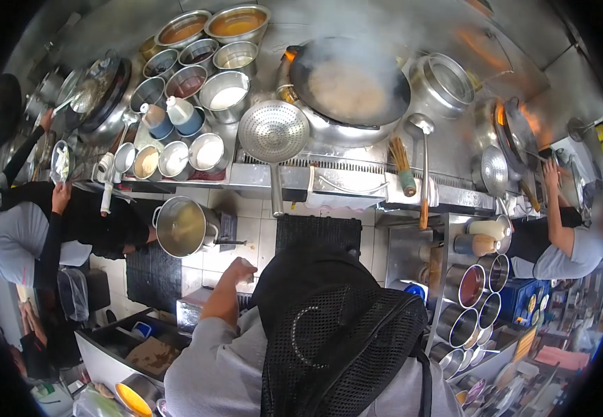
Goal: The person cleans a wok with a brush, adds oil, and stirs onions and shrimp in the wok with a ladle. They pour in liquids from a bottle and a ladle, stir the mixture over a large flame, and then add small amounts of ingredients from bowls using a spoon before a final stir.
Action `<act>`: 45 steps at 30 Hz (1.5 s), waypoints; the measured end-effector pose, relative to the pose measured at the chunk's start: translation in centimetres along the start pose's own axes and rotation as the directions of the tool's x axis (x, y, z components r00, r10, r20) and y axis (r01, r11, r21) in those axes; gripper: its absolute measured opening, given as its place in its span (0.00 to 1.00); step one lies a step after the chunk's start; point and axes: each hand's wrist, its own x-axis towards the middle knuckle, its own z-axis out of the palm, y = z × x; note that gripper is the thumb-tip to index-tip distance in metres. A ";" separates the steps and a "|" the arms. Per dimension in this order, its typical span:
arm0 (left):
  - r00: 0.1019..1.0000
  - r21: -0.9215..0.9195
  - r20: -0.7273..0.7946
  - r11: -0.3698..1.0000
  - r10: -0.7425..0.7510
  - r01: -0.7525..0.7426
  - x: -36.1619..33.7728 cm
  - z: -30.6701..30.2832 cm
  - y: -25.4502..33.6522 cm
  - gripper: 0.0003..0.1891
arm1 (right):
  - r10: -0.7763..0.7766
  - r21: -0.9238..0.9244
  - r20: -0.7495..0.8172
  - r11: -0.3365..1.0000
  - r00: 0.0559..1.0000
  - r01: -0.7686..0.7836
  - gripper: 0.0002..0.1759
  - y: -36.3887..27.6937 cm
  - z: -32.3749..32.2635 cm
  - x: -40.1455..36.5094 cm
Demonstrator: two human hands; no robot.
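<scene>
My left hand (243, 271) is held in front of my body over the floor, its fingers curled closed. A small pale patch shows at the fingers, too small to name. The nearest thing to this hand is a large steel pot (182, 228) of cloudy yellowish liquid, apart from it on the left. My right hand does not show; my black cap and body cover that side. On the stove ahead, a black wok (350, 87) steams with pale, bubbling contents. A perforated strainer (273, 132) rests left of the wok, and a ladle (421, 139) lies to its right.
Steel bowls of sauces and seasonings (228, 94) crowd the counter at left, with two squeeze bottles (183, 115) among them. A bamboo brush (401, 163) lies on the stove's front edge. Co-workers stand at both sides. A shelf of steel containers (458, 326) is at right.
</scene>
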 end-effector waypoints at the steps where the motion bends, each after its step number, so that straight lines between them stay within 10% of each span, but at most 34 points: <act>1: 0.998 -0.131 0.025 0.989 -0.062 0.065 -0.1 -0.6 0.3 0.48 | -0.008 -0.010 0.006 1.000 1.000 0.008 0.21 0.3 0.1 0.5; 6: 1.000 -0.345 0.016 0.939 0.009 -0.003 -3.8 -4.1 4.0 0.41 | -0.070 -0.052 0.033 0.996 0.997 0.071 0.21 1.5 0.1 3.9; 8: 0.999 -0.363 -0.040 0.932 -0.031 0.014 -3.3 -3.5 3.5 0.38 | -0.208 0.191 0.085 0.963 0.974 0.189 0.22 -0.9 -1.5 4.0; 14: 0.993 -0.275 -0.077 0.959 -0.091 0.066 -2.8 -0.2 0.0 0.41 | 0.003 0.055 0.061 0.998 0.998 -0.006 0.23 -14.4 -6.8 -3.9; 17: 0.978 0.040 -0.174 0.993 0.116 -0.111 -2.5 2.5 -2.9 0.36 | -0.141 -0.108 -0.005 0.984 0.990 0.140 0.23 -9.9 -4.4 0.1; 24: 0.984 -0.241 -0.037 0.957 -0.175 0.161 -8.9 0.7 1.0 0.30 | -0.098 -0.021 0.117 0.995 0.988 0.101 0.22 -1.9 -0.1 9.8; 28: 0.854 -0.352 -0.453 0.931 -0.255 0.091 -5.2 2.6 -3.9 0.43 | -0.130 -0.005 0.002 0.991 0.992 0.130 0.22 -9.5 -3.6 3.4; 32: 0.826 -0.810 -0.485 0.504 -0.288 -0.300 -17.2 -7.4 8.4 0.40 | -0.114 -0.041 0.002 0.993 0.993 0.114 0.22 -13.8 -6.5 -0.1; 38: 0.621 -0.607 -0.783 0.260 -0.033 -0.751 -23.0 -17.4 20.0 0.27 | -0.157 -0.125 0.022 0.979 0.987 0.158 0.23 -6.6 -4.3 6.6; 42: 0.587 -0.594 -0.797 -0.015 0.141 -0.804 -23.7 -20.4 27.1 0.27 | -0.269 -0.047 0.115 0.960 0.956 0.275 0.25 -11.6 -9.0 2.8; 45: 0.662 -0.678 -0.724 -0.023 0.194 -0.735 -23.2 -20.8 32.0 0.28 | -0.045 -0.071 -0.036 0.997 0.998 0.042 0.24 -15.2 -10.4 0.6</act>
